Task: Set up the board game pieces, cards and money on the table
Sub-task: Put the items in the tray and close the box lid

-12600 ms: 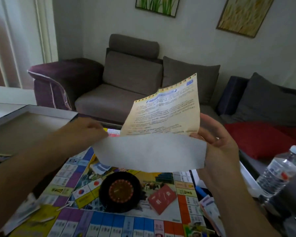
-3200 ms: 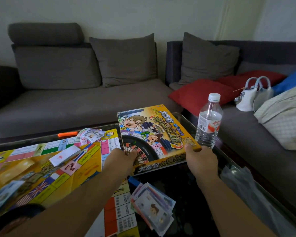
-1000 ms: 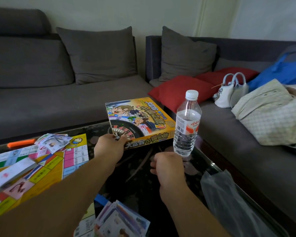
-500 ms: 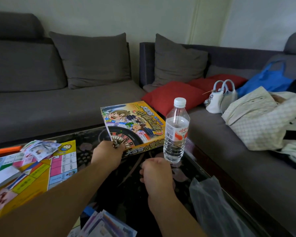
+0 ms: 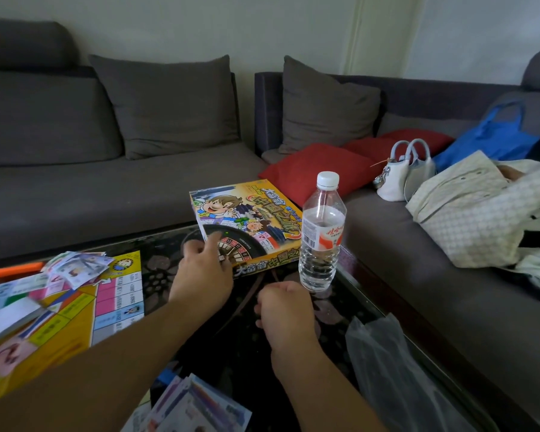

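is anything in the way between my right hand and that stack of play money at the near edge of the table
Nothing visible stands between them. The right hand hangs curled over bare dark table, and the play money stack lies nearer you, below it. The water bottle stands on the far side, out of that path.

This is a living room in a home. A big gray sofa (image 5: 113,182) bends around the corner, across the top and right of the frame. Soft gray pillows (image 5: 169,104) and red pillows (image 5: 312,169) lie on it. Bags sit at the right: a small white handbag (image 5: 393,179), a blue bag (image 5: 493,135). A low dark glass counter (image 5: 256,347) stands in front, with a water bottle (image 5: 321,235).
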{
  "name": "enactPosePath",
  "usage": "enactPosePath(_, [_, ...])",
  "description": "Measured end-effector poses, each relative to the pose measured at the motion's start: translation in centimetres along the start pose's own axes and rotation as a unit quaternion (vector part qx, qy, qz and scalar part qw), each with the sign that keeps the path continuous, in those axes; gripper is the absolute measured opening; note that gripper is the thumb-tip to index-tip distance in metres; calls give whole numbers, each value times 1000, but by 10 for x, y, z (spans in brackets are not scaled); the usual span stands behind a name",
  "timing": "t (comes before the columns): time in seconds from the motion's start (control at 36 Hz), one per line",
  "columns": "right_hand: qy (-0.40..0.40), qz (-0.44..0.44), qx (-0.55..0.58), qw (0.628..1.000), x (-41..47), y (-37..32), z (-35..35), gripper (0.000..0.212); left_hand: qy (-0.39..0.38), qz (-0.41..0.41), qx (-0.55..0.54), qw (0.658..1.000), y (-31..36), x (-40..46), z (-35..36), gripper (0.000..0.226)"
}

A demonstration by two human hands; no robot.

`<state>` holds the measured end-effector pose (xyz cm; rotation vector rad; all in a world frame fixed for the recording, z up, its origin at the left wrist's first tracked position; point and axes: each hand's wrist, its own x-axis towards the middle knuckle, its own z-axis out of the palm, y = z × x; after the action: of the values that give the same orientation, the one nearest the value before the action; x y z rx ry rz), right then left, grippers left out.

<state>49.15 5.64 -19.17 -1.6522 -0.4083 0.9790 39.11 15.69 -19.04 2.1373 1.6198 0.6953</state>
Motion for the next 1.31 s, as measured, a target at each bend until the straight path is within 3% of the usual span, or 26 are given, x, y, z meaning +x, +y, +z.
enactPosePath(0.11, [0, -13, -10, 1000, -6, -1, 1, 16, -119, 54, 126, 983, -3, 0, 6, 59])
enactPosePath(0.25, [-3, -14, -13, 1000, -5, -1, 0, 17, -104, 62, 109, 987, -5, 3, 2, 60])
enactPosePath(0.42, [-19, -13, -35, 999, -11, -4, 1, 16, -182, 64, 116, 974, -3, 1, -13, 60])
enactPosePath(0.5, [-23, -21, -44, 999, -14, -5, 4, 18, -160, 45, 71, 983, -10, 2, -15, 71])
enactPosePath(0.72, [-15, -29, -59, 998, -19, -7, 6, 20, -67, 55, 0, 996, -8, -17, -21, 58])
enactPosePath(1.0, [-27, -23, -71, 997, -29, -9, 5, 22, -180, 49, 96, 978, -4, -22, -25, 83])
enactPosePath(1.17, [-40, -27, -78, 996, -26, -9, 3, 17, -193, 35, 97, 976, -4, -21, -13, 92])
enactPosePath(1.31, [-43, -25, -71, 996, -22, -5, 2, 18, -195, 64, 121, 971, 2, -24, -20, 85])
